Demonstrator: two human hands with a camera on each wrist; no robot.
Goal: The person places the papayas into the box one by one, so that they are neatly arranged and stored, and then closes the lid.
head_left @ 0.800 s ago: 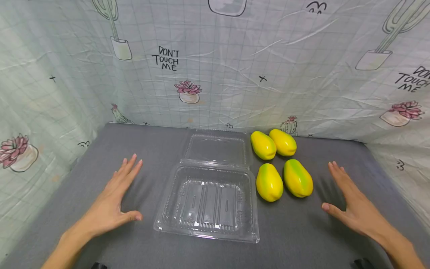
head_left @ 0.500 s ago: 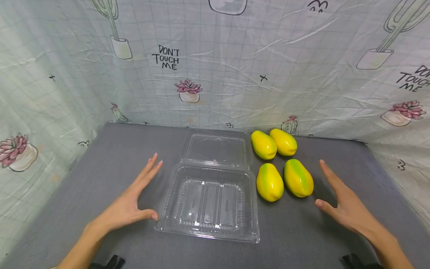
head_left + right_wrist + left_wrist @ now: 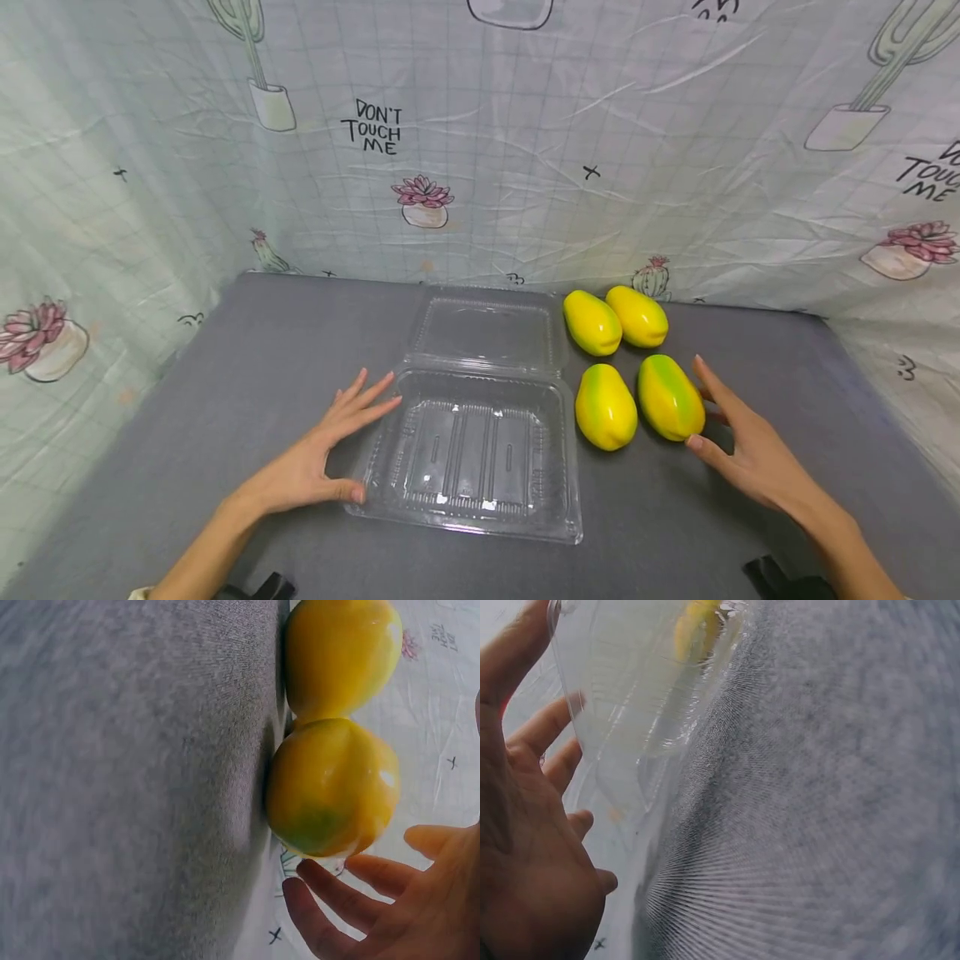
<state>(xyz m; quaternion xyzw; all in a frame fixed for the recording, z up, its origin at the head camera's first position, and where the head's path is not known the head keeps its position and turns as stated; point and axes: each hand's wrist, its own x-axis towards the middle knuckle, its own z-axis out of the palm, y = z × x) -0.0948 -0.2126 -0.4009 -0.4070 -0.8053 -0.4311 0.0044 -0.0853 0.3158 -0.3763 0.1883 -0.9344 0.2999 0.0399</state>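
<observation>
A clear plastic clamshell container (image 3: 467,523) lies opened out on the grey table, its lid (image 3: 483,329) folded back behind the base. My left hand (image 3: 318,458) is spread at the container's left edge, thumb near the front left corner; whether it touches the rim I cannot tell. To the right of the container are several yellow-green fruits shaped like mangoes or papayas. My right hand (image 3: 757,450) is beside the front right fruit (image 3: 671,398), fingers and thumb apart around its right side. In the right wrist view the fingertips lie close to that fruit (image 3: 334,787); contact is unclear.
The front left fruit (image 3: 606,407) lies between the container and the front right one. Two more fruits (image 3: 592,322) rest behind, close to the lid. A printed cloth (image 3: 510,167) hangs behind and at both sides of the table (image 3: 315,325).
My left hand has moved right, from bare table to the container's left edge. My right hand has moved left to the front right fruit. Container and fruits have stayed put.
</observation>
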